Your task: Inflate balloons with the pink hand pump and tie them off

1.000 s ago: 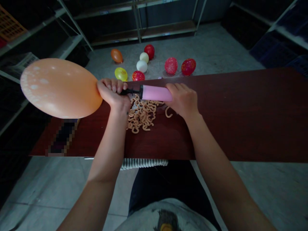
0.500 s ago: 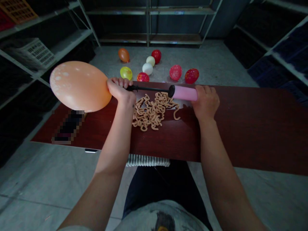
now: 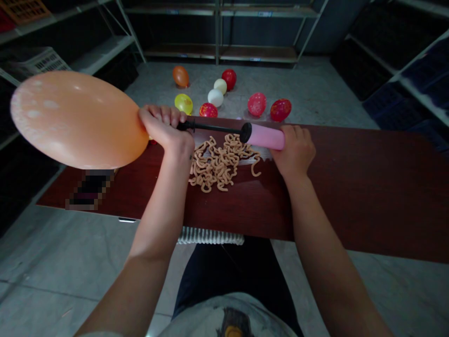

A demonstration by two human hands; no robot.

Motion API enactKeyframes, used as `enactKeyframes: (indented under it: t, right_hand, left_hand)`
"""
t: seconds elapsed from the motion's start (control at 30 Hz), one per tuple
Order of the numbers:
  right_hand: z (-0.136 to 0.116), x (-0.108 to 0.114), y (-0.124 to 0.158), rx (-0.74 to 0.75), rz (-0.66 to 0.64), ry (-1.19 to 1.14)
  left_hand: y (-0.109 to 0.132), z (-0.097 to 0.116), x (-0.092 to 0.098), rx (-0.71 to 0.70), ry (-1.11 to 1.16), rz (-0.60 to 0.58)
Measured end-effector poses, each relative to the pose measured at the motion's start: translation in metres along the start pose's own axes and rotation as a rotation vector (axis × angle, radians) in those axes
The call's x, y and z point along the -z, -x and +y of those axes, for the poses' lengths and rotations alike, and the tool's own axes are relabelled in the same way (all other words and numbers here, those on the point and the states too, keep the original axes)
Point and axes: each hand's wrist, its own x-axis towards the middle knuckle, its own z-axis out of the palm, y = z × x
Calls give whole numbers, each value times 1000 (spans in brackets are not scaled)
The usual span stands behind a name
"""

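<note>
Head view: gripping end of black rod [image 3: 217,128] and apparently neck of orange balloon [image 3: 80,121] in tightly curled left hand [image 3: 164,124]; clasping pink pump barrel [image 3: 265,136] in closed right hand [image 3: 294,150]. Showing black rod drawn well out, versus nearly pushed in a second ago; likely mid-pumping. Holding orange balloon above left end of table [image 3: 368,187], bigger in view than half a second ago, maybe only from being closer.
</note>
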Motion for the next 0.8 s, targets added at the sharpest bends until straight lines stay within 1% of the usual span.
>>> enactKeyframes:
  t: [0.13, 0.2, 0.3, 0.47, 0.53, 0.63, 0.8]
  right_hand:
    - [-11, 2, 3, 67, -55, -39]
    - [-19, 3, 5, 99, -83, -69]
    - [-33, 5, 10, 140, -128, -120]
    - [-49, 9, 16, 173, -213, -169]
    - [-50, 9, 16, 175, -221, -173]
    - [-49, 7, 16, 184, -209, -183]
    - [-48, 2, 15, 185, -166, -184]
  left_hand:
    - [9, 1, -1, -9, -6, -127]
    - [14, -1, -3, 8, 2, -153]
    - [27, -7, -8, 49, 2, -152]
    - [47, -14, -14, 115, -123, -157]
    - [48, -15, -14, 154, -144, -144]
    - [43, -15, -11, 202, -119, -120]
    - [38, -16, -10, 220, -66, -86]
